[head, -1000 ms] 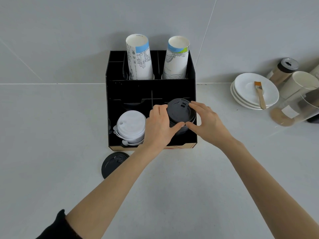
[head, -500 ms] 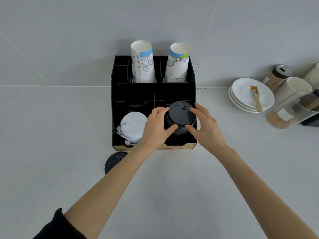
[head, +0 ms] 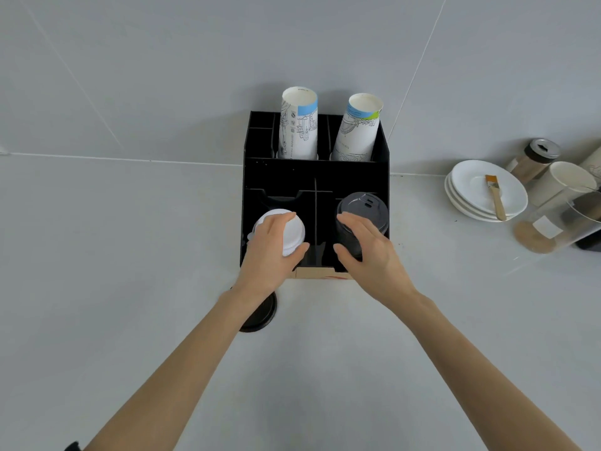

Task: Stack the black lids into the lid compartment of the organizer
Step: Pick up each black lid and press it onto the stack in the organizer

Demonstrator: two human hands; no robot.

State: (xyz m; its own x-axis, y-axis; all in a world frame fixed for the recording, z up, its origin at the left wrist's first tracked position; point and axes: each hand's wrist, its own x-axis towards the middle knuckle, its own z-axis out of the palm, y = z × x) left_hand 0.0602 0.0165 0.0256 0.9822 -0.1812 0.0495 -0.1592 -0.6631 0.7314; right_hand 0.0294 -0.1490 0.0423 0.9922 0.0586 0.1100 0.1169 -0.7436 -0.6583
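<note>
Black lids point(head: 361, 219) sit stacked in the organizer's point(head: 250, 177) front right compartment, my right hand point(head: 374, 252) clamped around them, and I should press them straight down, while my left hand point(head: 271, 252), a second ago alongside, now cups the white lids point(head: 292, 231).

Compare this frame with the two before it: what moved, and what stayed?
The left hand left the black lid stack and shifted left onto the white lids. The right hand stays on the black stack in the organizer. One black lid still lies on the counter; cups and plates unchanged.
</note>
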